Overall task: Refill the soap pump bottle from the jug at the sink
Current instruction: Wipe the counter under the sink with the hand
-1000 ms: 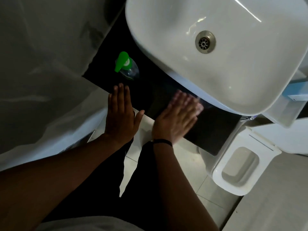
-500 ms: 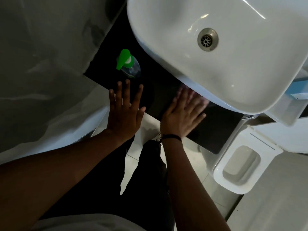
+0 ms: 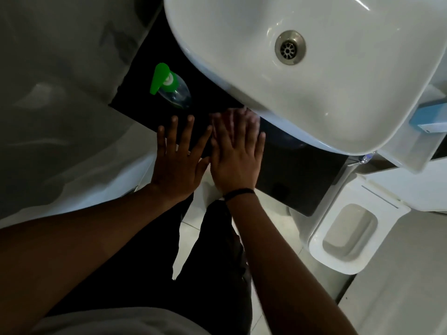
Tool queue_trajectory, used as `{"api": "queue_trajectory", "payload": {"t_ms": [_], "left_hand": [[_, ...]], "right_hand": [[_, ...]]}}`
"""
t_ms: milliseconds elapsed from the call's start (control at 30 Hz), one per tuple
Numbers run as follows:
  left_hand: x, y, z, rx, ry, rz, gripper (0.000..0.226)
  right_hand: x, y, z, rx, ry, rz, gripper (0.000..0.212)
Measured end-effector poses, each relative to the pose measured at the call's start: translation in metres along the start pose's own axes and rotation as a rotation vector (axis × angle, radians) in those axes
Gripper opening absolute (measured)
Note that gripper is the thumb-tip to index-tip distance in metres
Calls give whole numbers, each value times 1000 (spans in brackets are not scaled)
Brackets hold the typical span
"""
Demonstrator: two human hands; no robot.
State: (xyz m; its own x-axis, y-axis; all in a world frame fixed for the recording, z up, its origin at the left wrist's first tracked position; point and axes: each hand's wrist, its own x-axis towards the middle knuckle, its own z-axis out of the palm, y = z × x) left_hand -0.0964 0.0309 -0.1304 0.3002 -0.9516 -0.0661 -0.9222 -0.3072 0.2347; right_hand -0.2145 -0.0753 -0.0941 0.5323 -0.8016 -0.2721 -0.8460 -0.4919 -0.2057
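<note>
Both hands lie flat, fingers spread, holding nothing. The left hand (image 3: 177, 163) is nearer: the soap pump bottle (image 3: 173, 89) stands on the dark surface (image 3: 290, 170) just beyond its fingertips, left of the basin (image 3: 314, 97). The right hand (image 3: 235, 155) lies beside. No jug visible.

Black counter (image 3: 297, 170) under and beyond fingers, glossy. White toilet (image 3: 348, 235), lid up, well right of and nearer than fingers. Blue box (image 3: 433, 117) on white ledge, far right of fingers. Pale tiled floor (image 3: 391, 298) below. Grey marbled wall (image 3: 55, 93) left of fingers. Black wristband (image 3: 239, 192) at wrist behind fingers. Dark trousers (image 3: 217, 262) below.
</note>
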Motion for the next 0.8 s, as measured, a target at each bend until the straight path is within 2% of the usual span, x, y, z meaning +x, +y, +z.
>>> {"api": "queue_trajectory", "payload": {"t_ms": [33,67,100,133,200,267,333,433,500,600,633,667,700,800], "left_hand": [[0,0,0,-4,2,-3,65],[0,1,0,-8,-3,-6,65],[0,1,-1,-12,-10,-11,65],[0,2,-2,-14,-15,-14,66],[0,1,-3,-15,-21,-23,66],[0,2,-3,-12,-21,-26,66],[1,2,-2,-17,-20,-32,66],[1,3,-1,-18,-4,-33,67],[0,3,3,-13,6,-30,67],[0,3,4,-12,34,-33,67],[0,3,3,-18,31,-34,67],[0,2,2,-25,25,-32,66],[0,1,1,-33,16,-28,66],[1,1,-2,-39,5,-21,66]], "right_hand": [[-5,16,-2,-53,-20,-118,57],[-13,38,-4,-103,-30,-159,57],[-24,62,-5,-130,-16,-108,57],[-35,85,-6,-121,16,26,57],[-53,113,-9,-3,108,445,58],[-51,106,-6,116,218,786,58],[-34,73,-2,174,293,888,58],[-9,16,3,149,255,682,62],[-1,-8,5,101,146,414,63],[-6,17,-1,-26,-28,-96,60],[-14,40,-4,-60,-38,-150,59],[-25,65,-6,-69,-18,-95,57],[-38,86,-8,-41,17,57,56],[-53,99,-10,158,162,703,57]]}}
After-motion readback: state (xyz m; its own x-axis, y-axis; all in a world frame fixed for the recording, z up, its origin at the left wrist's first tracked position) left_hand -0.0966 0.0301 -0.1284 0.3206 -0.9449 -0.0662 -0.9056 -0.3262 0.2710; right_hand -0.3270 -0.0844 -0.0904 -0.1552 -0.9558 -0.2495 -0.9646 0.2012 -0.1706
